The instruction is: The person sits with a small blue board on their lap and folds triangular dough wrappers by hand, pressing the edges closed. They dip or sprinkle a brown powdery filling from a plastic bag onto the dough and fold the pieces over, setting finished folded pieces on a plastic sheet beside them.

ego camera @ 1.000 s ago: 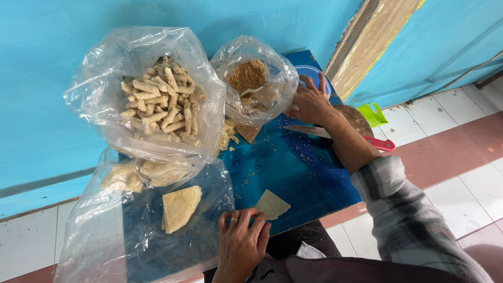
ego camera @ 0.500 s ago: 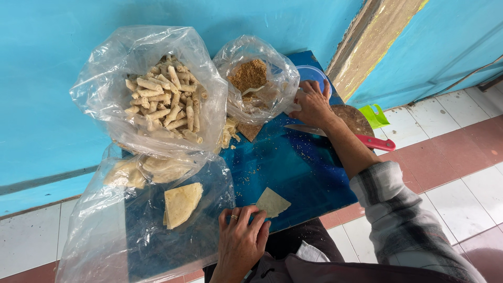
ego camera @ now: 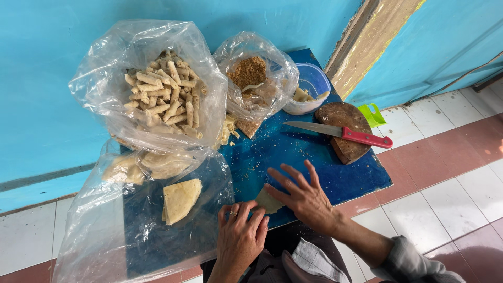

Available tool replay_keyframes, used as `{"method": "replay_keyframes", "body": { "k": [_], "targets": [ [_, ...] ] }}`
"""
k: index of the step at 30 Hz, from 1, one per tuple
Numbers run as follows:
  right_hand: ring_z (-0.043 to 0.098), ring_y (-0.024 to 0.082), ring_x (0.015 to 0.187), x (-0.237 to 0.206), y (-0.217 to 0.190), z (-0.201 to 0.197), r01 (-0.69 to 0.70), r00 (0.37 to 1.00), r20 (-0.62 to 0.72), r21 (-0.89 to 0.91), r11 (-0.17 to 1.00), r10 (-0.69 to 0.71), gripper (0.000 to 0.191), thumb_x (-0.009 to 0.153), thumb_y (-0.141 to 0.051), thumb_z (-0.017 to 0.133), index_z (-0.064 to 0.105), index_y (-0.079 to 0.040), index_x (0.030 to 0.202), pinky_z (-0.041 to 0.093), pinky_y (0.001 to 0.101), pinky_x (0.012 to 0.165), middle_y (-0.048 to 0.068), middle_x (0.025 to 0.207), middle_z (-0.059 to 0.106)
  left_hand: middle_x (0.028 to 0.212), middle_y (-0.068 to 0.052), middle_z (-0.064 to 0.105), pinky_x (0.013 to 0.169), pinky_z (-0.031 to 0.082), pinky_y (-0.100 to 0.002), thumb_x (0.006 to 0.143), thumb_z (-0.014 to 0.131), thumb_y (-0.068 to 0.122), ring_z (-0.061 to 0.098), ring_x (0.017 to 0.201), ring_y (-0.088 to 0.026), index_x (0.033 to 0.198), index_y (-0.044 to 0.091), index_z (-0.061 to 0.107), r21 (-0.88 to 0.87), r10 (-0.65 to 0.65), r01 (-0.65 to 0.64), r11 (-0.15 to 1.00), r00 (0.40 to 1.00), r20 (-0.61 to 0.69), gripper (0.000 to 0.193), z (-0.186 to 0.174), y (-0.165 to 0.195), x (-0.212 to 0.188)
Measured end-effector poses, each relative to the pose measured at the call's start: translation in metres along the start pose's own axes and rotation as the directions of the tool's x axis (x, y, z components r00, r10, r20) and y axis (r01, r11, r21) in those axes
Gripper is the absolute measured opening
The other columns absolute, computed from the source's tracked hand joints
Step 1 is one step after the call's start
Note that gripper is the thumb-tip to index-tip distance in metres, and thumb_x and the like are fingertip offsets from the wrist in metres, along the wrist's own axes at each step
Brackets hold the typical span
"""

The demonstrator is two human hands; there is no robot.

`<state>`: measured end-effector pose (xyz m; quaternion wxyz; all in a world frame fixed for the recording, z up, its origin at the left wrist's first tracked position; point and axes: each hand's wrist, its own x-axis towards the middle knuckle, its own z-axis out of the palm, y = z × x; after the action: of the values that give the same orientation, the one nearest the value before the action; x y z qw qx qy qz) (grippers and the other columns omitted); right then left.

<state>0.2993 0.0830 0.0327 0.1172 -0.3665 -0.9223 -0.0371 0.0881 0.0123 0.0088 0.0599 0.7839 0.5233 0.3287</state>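
Blue table (ego camera: pixel 314 157): wrapper (ego camera: pixel 268 202) lies under both hands' fingertips.

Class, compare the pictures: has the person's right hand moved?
Yes. The right hand has come back from the blue tub to the wrapper piece at the table's near edge.

blue table top, pale food, one red handle

the table (ego camera: pixel 314 157) is deep blue with scuffed lighter patches; behind the table the wall (ego camera: pixel 47 105) is flat turquoise, and a beige post (ego camera: pixel 367 42) with a yellow edge runs up beside it. on the table, the clear bag (ego camera: pixel 152 89) holds pale tan rolls, the smaller clear bag (ego camera: pixel 257 78) brown crumbs, the tub (ego camera: pixel 312 86) is see-through blue. the round board (ego camera: pixel 343 126) is dark brown, the knife (ego camera: pixel 340 133) has a grey blade and red handle. the wrapper (ego camera: pixel 268 202) under the hands is dull beige, the folded sheet (ego camera: pixel 179 199) cream yellow. below the table, floor tiles (ego camera: pixel 450 173) are white and reddish brown; the sleeve (ego camera: pixel 414 262) is grey checked; a green scrap (ego camera: pixel 373 114) lies beside the board.
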Motion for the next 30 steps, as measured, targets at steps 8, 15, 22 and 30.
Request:
{"method": "replay_keyframes", "body": {
  "k": [8,15,22,30],
  "targets": [
    [0.024,0.031,0.152,0.012,0.014,-0.001,0.080,0.996,0.073,-0.432,0.898,-0.054,0.073,0.083,-0.017,0.071,0.049,-0.024,0.151,0.017,0.0591,0.122,0.004,0.168,0.027,0.109,-0.003,0.065,0.096,0.038,-0.053,0.089,0.073,0.023,0.060,0.104,-0.023,0.104,0.010,0.072,-0.006,0.020,-0.020,1.000,1.000,-0.024,0.020,0.001,-0.002,0.000],
    [0.022,0.031,0.151,-0.003,0.003,0.001,0.109,0.993,0.068,-0.173,0.979,-0.099,0.077,0.078,-0.015,0.076,0.049,-0.021,0.149,0.017,0.0632,0.120,0.004,0.167,0.027,0.109,-0.004,0.064,0.097,0.038,-0.053,0.089,0.074,0.024,0.061,0.104,-0.024,0.103,0.011,0.072,-0.003,0.010,-0.010,1.000,1.000,-0.024,0.019,0.002,-0.002,0.001],
    [0.026,0.030,0.148,0.006,0.026,0.005,-0.002,1.000,0.019,-0.150,0.989,0.004,0.066,0.076,-0.009,0.075,0.061,-0.033,0.136,0.018,0.0667,0.119,0.003,0.162,0.032,0.108,-0.004,0.065,0.096,0.038,-0.054,0.090,0.073,0.025,0.060,0.103,-0.024,0.104,0.010,0.072,-0.003,0.030,-0.030,1.000,0.999,-0.017,0.020,0.004,-0.005,-0.001],
    [0.035,0.027,0.148,0.014,0.027,0.006,-0.046,0.997,-0.060,0.040,0.998,0.048,0.061,0.078,0.001,0.068,0.071,-0.036,0.127,0.025,0.0633,0.119,0.003,0.160,0.042,0.108,-0.004,0.065,0.095,0.038,-0.054,0.091,0.072,0.025,0.060,0.102,-0.024,0.103,0.010,0.073,-0.008,0.021,-0.021,1.000,1.000,-0.018,0.020,0.003,-0.004,-0.001]
  ]
}}
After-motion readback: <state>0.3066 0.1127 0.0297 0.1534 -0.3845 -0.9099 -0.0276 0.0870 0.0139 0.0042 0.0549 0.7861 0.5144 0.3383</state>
